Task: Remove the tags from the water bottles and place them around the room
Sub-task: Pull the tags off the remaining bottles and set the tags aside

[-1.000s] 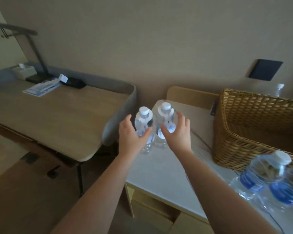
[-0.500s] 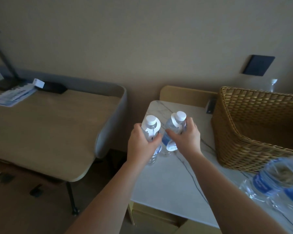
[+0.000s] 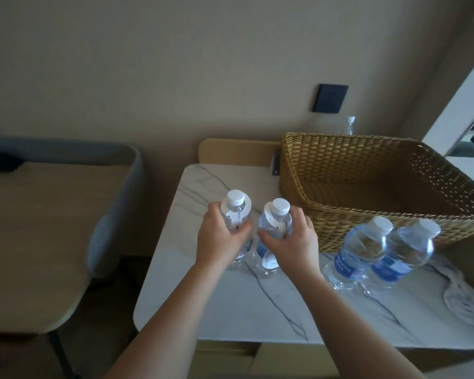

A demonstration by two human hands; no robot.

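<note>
The left hand point(image 3: 220, 242) wraps around 1 tagged bottle point(image 3: 236, 214) and the right hand point(image 3: 289, 243) wraps around another tagged bottle point(image 3: 272, 231), both standing on the white worktop point(image 3: 230, 305), with 2 more bottles point(image 3: 381, 253) beside a woven basket point(image 3: 340, 214).

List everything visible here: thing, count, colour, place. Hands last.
tagged water bottles: two, clear with white caps and white neck tags, upright on the marble table, one in each hand
untagged water bottles: two, clear with blue labels, in front of the basket
wicker basket: one, tan, table's rear right
marble table: one, white with grey veins
wooden desk: one, light brown, left
wall plate: one, dark, above the basket
left hand, right hand: each grips a tagged bottle
</note>
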